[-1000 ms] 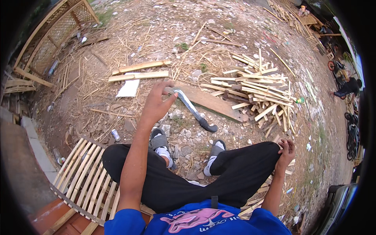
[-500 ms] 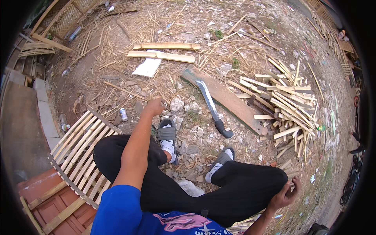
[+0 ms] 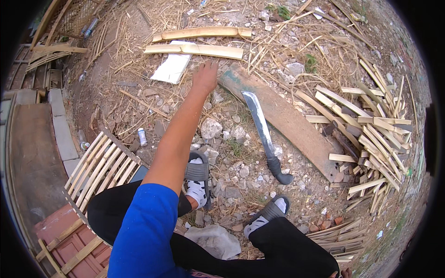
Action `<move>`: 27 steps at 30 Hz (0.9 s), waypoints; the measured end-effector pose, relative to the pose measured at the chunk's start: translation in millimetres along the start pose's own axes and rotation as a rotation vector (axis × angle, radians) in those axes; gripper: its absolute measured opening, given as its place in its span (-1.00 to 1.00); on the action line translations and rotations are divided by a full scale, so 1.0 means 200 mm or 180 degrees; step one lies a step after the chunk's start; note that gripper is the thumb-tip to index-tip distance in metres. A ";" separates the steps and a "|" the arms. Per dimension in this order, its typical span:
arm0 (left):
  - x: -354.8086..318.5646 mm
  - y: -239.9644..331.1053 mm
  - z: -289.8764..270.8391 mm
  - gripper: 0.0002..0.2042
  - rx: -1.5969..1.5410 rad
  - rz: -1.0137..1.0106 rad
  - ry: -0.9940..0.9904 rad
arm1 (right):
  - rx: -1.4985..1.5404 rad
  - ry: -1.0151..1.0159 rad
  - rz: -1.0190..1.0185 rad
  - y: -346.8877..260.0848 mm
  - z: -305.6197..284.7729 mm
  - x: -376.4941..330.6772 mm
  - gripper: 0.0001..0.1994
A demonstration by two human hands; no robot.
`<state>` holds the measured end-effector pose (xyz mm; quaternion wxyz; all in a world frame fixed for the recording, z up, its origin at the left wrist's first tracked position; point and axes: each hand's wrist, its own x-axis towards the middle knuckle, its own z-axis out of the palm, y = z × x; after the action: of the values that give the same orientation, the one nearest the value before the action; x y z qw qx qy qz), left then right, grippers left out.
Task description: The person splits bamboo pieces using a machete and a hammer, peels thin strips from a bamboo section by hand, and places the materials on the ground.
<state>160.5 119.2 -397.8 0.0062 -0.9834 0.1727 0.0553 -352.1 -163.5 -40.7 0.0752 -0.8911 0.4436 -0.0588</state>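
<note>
My left hand (image 3: 205, 78) reaches far forward, fingers stretched out just short of the nearer of two split bamboo pieces (image 3: 215, 51). Nothing shows in its grasp. The farther bamboo piece (image 3: 204, 32) lies roughly parallel behind it. Beneath the nearer piece is a flat white slab (image 3: 169, 69). Of my right hand (image 3: 346, 273), only a sliver appears at the lower edge beside my knee, with its fingers mostly hidden. A machete (image 3: 262, 125) with a black handle lies to the right of my left arm, its blade tip against a worn wooden plank (image 3: 296, 127).
A pile of split bamboo sticks (image 3: 371, 134) lies at the right, with more sticks (image 3: 340, 241) near my right knee. A curved slatted bamboo panel (image 3: 99, 164) stands at my left. Stones (image 3: 211, 128), straw and a small white bottle (image 3: 142, 136) are scattered on the ground.
My left hand has reached forward, from above my left foot to near the bamboo pieces. My right hand has dropped toward the lower edge, mostly out of sight. The view has shifted as I lean.
</note>
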 end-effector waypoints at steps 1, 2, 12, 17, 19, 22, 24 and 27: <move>0.08 0.04 0.03 -0.51 0.0028 0.0109 0.0200 | 0.0006 0.0058 0.0217 0.01 0.00 0.00 -0.70; 0.15 0.06 0.07 -0.51 0.0078 0.0190 0.0328 | 0.0034 0.0101 0.0421 0.03 0.02 0.00 -0.68; 0.56 0.08 0.21 -0.28 0.0529 0.0335 -0.0174 | -0.0018 0.0059 0.0481 0.09 0.08 0.05 -0.69; 0.59 0.06 0.22 -0.27 0.0838 0.0422 -0.0276 | -0.0047 0.0032 0.0471 0.08 0.08 0.05 -0.69; 0.59 0.04 0.21 -0.30 0.0977 0.0561 -0.0082 | -0.0044 0.0011 0.0457 0.08 0.08 0.04 -0.70; 0.56 0.04 0.18 -0.36 0.1024 0.0694 0.0155 | -0.0090 -0.0040 0.0446 0.08 0.05 0.02 -0.70; 0.54 0.07 0.13 -0.39 0.0904 0.0711 0.0236 | -0.0026 0.0055 0.0610 0.09 0.05 0.01 -0.71; 0.52 0.02 0.00 -0.59 0.0781 0.0745 -0.0264 | 0.0038 0.0055 0.0491 0.10 0.04 0.04 -0.70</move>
<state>256.0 79.4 -408.8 0.1269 -0.9453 0.2910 0.0747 -361.6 -180.3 -52.6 0.0810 -0.8533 0.5112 -0.0632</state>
